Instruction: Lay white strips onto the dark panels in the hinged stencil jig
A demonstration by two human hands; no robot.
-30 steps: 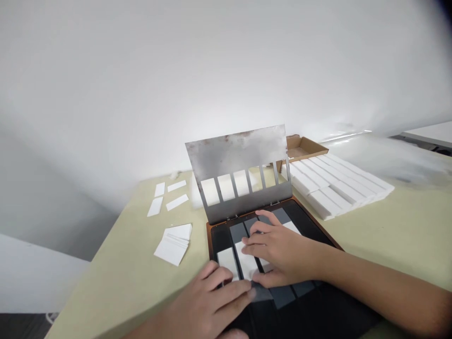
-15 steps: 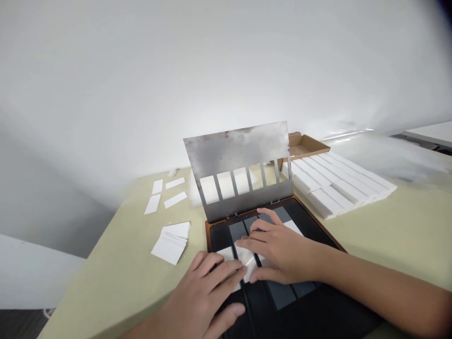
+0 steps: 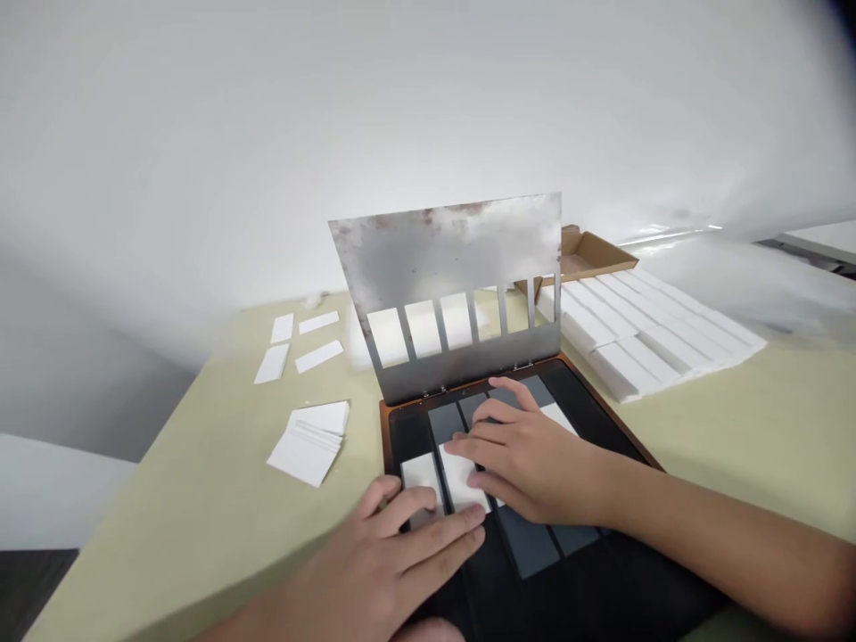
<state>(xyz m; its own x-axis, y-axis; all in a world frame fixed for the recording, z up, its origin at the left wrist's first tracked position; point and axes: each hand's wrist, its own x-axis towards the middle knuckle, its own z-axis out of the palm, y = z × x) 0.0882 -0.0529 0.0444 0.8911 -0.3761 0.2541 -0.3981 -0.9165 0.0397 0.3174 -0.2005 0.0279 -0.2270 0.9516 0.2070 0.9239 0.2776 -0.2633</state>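
"What just changed?"
"My left grip point(image 3: 394, 557), fingers splayed, now touches the near end of the second white card point(image 3: 461, 486) on the black base point(image 3: 598, 410); its glare is gone, so I judge it flatter. My right grip point(image 3: 522, 455) spreads across it, unclenched."
"Surroundings?"
"Pale-yellow desk point(image 3: 201, 499), grey-white wall point(image 3: 428, 107), white stacks point(image 3: 669, 330) rightward."

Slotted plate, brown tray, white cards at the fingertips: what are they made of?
Slotted plate: likely bare metal, perhaps steel; dull grey sheen, reddish-brown stains resembling rust. Brown tray: probably cardboard; matte, thin walls. White cards: smooth, plain white; paper or plastic, can't tell which.
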